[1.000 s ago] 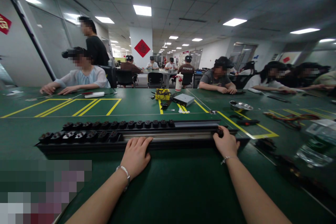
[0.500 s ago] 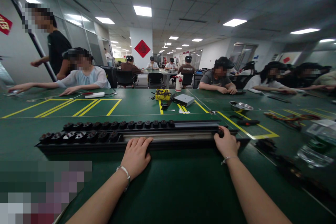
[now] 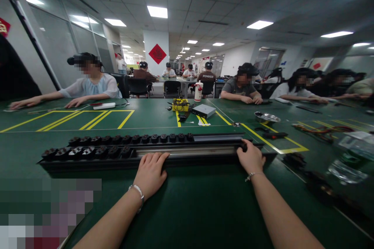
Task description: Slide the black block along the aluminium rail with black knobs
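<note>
A long black power track (image 3: pixel 113 165) with two channels lies across the table in front of me. Round black socket modules (image 3: pixel 102 151) fill the left part of both channels; the right part shows bare metal. My left hand (image 3: pixel 152 175) grips the track's near wall about midway, fingers curled over it and thumb on the near side. At the right end of the near channel, my right hand (image 3: pixel 251 156) closes around a small black socket module (image 3: pixel 243 147). My fingers and palm hide most of that module.
More black modules (image 3: pixel 318 188) lie at the right, near a clear plastic package (image 3: pixel 350 155). Beyond the track are a metal bowl (image 3: pixel 267 117), a grey box (image 3: pixel 203 111), a yellow block with black cables (image 3: pixel 180 104) and a bottle (image 3: pixel 198 90). Co-workers sit across the table.
Both hands stay at the same places on the track. The view has shifted slightly. At the far left, the walking person has moved mostly out of view.
</note>
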The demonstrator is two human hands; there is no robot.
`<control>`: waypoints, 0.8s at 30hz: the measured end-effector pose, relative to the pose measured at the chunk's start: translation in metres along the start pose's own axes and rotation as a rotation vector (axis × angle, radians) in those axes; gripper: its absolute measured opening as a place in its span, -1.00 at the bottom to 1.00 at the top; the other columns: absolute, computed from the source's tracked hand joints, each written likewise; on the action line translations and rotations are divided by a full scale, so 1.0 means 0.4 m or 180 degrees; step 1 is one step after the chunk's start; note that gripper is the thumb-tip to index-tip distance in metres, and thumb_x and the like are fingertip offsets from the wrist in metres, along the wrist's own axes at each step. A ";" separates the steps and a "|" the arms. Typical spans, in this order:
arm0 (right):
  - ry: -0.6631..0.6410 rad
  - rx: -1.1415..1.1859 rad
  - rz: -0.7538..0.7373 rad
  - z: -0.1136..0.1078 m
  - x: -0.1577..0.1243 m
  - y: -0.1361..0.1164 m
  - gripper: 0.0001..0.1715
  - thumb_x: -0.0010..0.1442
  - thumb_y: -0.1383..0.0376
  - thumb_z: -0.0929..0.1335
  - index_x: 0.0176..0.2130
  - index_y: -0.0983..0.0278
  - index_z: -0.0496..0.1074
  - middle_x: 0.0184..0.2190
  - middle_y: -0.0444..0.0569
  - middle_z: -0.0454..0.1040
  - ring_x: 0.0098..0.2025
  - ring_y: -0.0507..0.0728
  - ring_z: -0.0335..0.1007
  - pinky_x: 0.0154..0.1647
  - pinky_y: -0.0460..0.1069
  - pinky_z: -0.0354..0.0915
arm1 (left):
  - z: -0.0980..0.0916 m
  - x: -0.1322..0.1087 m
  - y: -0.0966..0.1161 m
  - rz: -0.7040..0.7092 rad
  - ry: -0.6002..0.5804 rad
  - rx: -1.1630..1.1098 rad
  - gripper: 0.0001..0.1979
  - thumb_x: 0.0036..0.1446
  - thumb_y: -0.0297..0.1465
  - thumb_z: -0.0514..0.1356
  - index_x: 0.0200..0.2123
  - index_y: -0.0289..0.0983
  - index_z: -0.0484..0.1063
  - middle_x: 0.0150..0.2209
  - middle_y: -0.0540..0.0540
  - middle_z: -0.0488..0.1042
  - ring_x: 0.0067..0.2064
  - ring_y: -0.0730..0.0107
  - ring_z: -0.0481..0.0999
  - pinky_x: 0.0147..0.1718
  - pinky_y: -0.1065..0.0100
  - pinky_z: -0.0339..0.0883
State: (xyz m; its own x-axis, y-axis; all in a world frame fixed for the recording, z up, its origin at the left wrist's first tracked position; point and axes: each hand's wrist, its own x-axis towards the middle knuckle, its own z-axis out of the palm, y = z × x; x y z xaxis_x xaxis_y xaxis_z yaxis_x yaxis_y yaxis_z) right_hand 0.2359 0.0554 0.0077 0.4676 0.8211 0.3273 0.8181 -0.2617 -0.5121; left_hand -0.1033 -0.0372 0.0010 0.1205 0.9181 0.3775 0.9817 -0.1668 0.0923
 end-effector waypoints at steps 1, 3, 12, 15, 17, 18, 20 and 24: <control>-0.0011 0.0003 0.0010 0.001 0.002 0.001 -0.47 0.07 0.22 0.19 0.06 0.13 0.26 -0.01 0.03 0.32 0.10 0.28 0.12 0.09 0.35 -0.02 | 0.000 0.000 0.000 0.0007 0.0003 0.0004 -0.49 -0.01 -0.41 0.06 0.07 -0.10 0.23 -0.02 -0.05 0.36 0.01 0.22 0.25 0.08 0.19 -0.02; -0.0037 0.0007 0.0029 0.002 0.006 0.003 -0.46 0.07 0.21 0.19 0.07 0.13 0.25 -0.01 0.04 0.31 0.10 0.29 0.12 0.08 0.35 -0.01 | 0.000 0.000 0.000 0.0014 0.0005 0.0007 -0.49 0.00 -0.41 0.06 0.08 -0.10 0.23 -0.02 -0.05 0.36 0.01 0.22 0.25 0.08 0.18 -0.02; -0.0066 0.0045 0.0059 0.002 0.011 0.008 -0.45 0.08 0.22 0.18 0.09 0.14 0.23 0.00 0.05 0.32 0.10 0.29 0.13 0.09 0.34 -0.02 | 0.002 -0.001 -0.003 0.0050 0.0066 -0.0003 -0.49 -0.01 -0.41 0.06 0.07 -0.11 0.24 -0.03 -0.05 0.37 0.00 0.22 0.25 0.07 0.18 -0.02; -0.0085 0.0012 0.0086 0.002 0.014 0.009 -0.45 0.08 0.22 0.18 0.09 0.14 0.23 -0.01 0.05 0.32 0.10 0.30 0.13 0.09 0.34 -0.02 | 0.004 -0.001 -0.004 0.0056 0.0081 -0.0011 -0.50 -0.01 -0.41 0.06 0.07 -0.11 0.24 -0.03 -0.05 0.37 0.00 0.22 0.25 0.07 0.19 -0.02; -0.0084 -0.0003 0.0112 0.001 0.014 0.009 -0.45 0.08 0.22 0.18 0.09 0.14 0.23 -0.01 0.05 0.32 0.10 0.29 0.14 0.10 0.34 -0.02 | 0.004 -0.001 -0.003 0.0056 0.0073 -0.0019 -0.50 -0.01 -0.41 0.07 0.07 -0.11 0.23 -0.02 -0.05 0.36 0.01 0.22 0.25 0.07 0.19 -0.02; -0.0080 -0.0003 0.0121 0.001 0.014 0.009 -0.45 0.08 0.22 0.19 0.09 0.14 0.23 -0.01 0.04 0.32 0.10 0.29 0.14 0.10 0.33 -0.01 | 0.004 0.000 -0.003 0.0051 0.0063 -0.0022 -0.49 -0.02 -0.41 0.07 0.07 -0.11 0.23 -0.02 -0.05 0.36 0.01 0.23 0.26 0.07 0.19 -0.03; -0.0077 0.0001 0.0127 0.000 0.014 0.008 -0.45 0.08 0.22 0.19 0.09 0.14 0.23 -0.02 0.04 0.33 0.09 0.29 0.15 0.09 0.33 0.01 | 0.003 0.000 -0.002 0.0037 0.0039 -0.0021 -0.49 -0.02 -0.42 0.07 0.07 -0.10 0.23 -0.03 -0.05 0.37 0.01 0.23 0.26 0.07 0.19 -0.03; -0.0091 -0.0005 0.0116 -0.003 0.014 0.006 -0.47 0.09 0.21 0.18 0.08 0.15 0.24 -0.02 0.04 0.34 0.09 0.29 0.16 0.08 0.32 0.03 | 0.003 0.000 0.000 0.0019 0.0028 -0.0023 -0.49 -0.03 -0.41 0.08 0.07 -0.09 0.22 -0.04 -0.04 0.37 0.00 0.24 0.26 0.07 0.20 -0.03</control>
State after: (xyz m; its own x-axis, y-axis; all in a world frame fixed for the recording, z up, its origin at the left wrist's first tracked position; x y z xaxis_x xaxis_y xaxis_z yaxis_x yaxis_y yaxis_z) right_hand 0.2409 0.0590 0.0093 0.4872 0.8252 0.2857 0.8013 -0.2924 -0.5219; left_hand -0.1031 -0.0367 0.0000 0.1250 0.9139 0.3861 0.9798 -0.1749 0.0966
